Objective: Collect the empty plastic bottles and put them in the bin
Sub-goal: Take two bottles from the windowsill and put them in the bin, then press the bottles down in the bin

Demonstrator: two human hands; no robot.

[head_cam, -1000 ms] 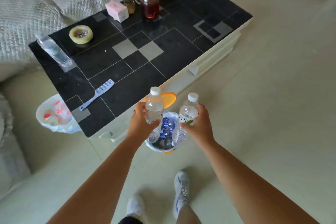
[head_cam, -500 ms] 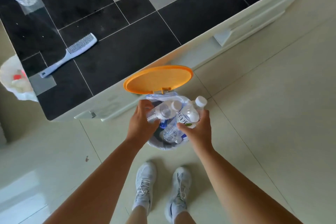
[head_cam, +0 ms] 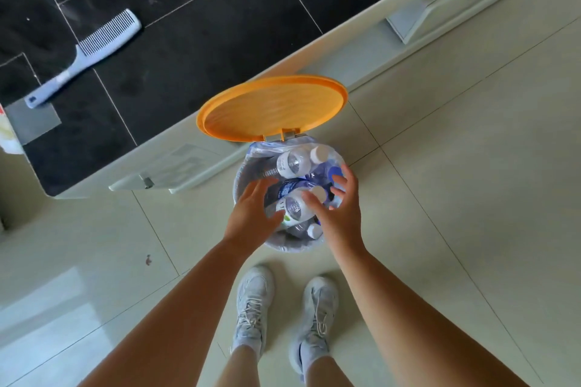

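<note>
Two bottles [head_cam: 294, 207] are seen lying in the bin [head_cam: 283, 243], lid [head_cam: 270, 108] raised at 12 o'clock. Left hand [head_cam: 251, 214] and right hand [head_cam: 339, 214] are spread, released, above them.

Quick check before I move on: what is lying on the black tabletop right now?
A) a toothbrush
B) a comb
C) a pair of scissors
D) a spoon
B: a pale blue comb with a handle and a row of teeth lies on the dark tabletop, left of the orange lid.
</note>
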